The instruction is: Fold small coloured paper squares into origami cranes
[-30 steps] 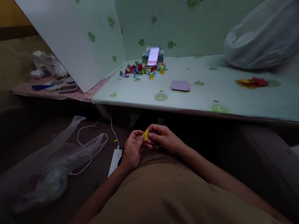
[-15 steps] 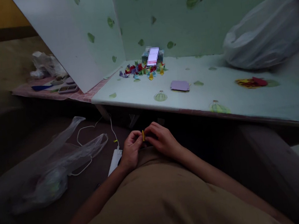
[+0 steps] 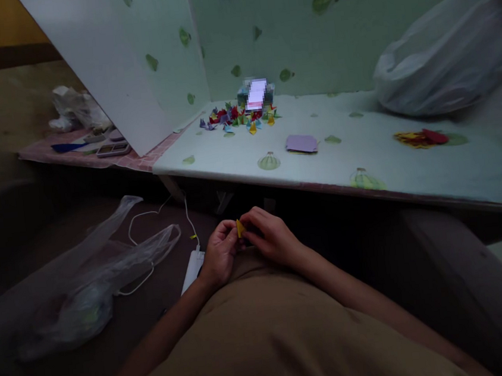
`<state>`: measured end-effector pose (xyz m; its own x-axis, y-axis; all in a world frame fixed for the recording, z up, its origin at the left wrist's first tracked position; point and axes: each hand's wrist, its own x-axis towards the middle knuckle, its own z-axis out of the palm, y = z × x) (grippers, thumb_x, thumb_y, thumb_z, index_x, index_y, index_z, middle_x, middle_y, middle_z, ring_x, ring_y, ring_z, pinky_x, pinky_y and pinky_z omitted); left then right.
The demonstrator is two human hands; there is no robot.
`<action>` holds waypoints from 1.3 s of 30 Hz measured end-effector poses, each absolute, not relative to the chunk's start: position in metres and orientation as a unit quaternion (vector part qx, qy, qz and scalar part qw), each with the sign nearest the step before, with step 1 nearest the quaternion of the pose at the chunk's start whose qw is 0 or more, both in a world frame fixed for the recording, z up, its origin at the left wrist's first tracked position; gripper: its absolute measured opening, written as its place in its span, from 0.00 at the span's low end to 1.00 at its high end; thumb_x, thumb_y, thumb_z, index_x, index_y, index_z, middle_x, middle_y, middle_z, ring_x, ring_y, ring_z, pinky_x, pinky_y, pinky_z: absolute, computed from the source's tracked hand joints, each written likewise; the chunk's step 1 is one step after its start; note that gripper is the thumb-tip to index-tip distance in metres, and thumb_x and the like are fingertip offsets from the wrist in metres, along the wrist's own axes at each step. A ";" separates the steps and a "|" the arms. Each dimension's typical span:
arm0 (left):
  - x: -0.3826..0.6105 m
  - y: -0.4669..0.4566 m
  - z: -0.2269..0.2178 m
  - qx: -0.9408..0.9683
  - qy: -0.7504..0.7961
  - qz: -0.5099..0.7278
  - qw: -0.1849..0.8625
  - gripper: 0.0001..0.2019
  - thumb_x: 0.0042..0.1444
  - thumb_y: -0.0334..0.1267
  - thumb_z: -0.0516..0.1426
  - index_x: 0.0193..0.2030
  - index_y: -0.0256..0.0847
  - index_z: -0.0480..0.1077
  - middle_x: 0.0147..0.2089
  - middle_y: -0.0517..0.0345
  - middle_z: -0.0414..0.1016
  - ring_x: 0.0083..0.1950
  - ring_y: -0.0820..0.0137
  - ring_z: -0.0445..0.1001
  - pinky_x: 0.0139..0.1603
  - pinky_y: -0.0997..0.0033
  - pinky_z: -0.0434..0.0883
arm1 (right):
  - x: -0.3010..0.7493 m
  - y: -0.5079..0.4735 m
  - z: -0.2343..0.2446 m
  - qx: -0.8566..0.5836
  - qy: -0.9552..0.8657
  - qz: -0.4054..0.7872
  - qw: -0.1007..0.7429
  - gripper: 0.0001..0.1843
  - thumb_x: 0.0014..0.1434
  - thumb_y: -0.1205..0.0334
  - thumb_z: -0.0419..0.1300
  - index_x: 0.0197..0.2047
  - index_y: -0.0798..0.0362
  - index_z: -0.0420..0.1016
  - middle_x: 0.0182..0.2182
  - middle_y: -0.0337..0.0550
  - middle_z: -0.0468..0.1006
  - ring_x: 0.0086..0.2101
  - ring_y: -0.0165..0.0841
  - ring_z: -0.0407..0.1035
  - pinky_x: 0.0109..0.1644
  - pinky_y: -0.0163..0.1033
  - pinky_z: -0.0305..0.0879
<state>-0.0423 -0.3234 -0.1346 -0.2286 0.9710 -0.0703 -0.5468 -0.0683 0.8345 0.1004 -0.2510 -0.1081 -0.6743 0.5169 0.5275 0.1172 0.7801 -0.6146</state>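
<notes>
Your left hand [image 3: 219, 255] and your right hand [image 3: 273, 239] meet in front of your lap, below the near edge of the surface [image 3: 238, 153], and both are closed on a small yellow folded paper [image 3: 239, 228], pinched between the fingertips of each hand so that only a sliver of it shows between them. The paper is held in the air, clear of the surface and just above your knees. On the surface, far back by the green leaf-printed wall, a heap of small coloured paper figures [image 3: 234, 118] lies around a blurred box [image 3: 256, 93]. Nearer to you and a little right lies a purple stack of paper squares [image 3: 301, 144], and farther right a loose cluster of red and yellow pieces [image 3: 420, 138]. A big white plastic bag [image 3: 443, 54] slumps at the far right end. On the floor to your left a clear plastic bag [image 3: 85, 277] lies crumpled, with a white cable [image 3: 140, 220] looping over it to a white adapter [image 3: 192, 271] just beside your left wrist
</notes>
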 end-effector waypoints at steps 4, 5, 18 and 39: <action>-0.041 -0.323 -0.133 0.254 0.379 0.681 0.573 0.19 0.45 0.43 0.71 0.37 0.38 0.69 0.33 0.64 0.71 0.30 0.77 0.68 0.31 0.76 0.66 | 0.101 -0.252 -0.108 -0.191 -0.892 0.218 0.347 0.12 0.62 0.69 0.58 0.49 0.52 0.68 0.41 0.46 0.73 0.37 0.35 0.69 0.38 0.38 0.65; -0.041 -0.323 -0.133 0.251 0.378 0.683 0.573 0.19 0.46 0.43 0.71 0.37 0.38 0.69 0.33 0.64 0.71 0.30 0.78 0.68 0.30 0.77 0.66 | 0.102 -0.252 -0.107 -0.199 -0.890 0.201 0.357 0.12 0.62 0.68 0.58 0.50 0.52 0.68 0.41 0.47 0.73 0.37 0.35 0.69 0.37 0.38 0.64; -0.039 -0.322 -0.132 0.254 0.375 0.692 0.563 0.17 0.46 0.41 0.71 0.35 0.38 0.70 0.32 0.63 0.73 0.31 0.78 0.70 0.36 0.77 0.68 | 0.101 -0.252 -0.107 -0.173 -0.882 0.215 0.382 0.04 0.65 0.68 0.56 0.42 0.55 0.72 0.36 0.47 0.74 0.34 0.35 0.70 0.37 0.38 0.67; -0.039 -0.326 -0.123 0.386 0.472 0.665 0.432 0.10 0.53 0.41 0.65 0.36 0.40 0.70 0.32 0.62 0.74 0.32 0.73 0.72 0.37 0.73 0.70 | 0.101 -0.251 -0.104 -0.183 -0.811 0.384 0.402 0.04 0.64 0.65 0.60 0.42 0.53 0.76 0.34 0.42 0.75 0.35 0.32 0.71 0.40 0.38 0.66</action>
<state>-0.0388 -0.3264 -0.1234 -0.3290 0.9385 0.1049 -0.2108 -0.1812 0.9606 0.1010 -0.2512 -0.1042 -0.6106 0.6047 0.5113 -0.0114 0.6389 -0.7692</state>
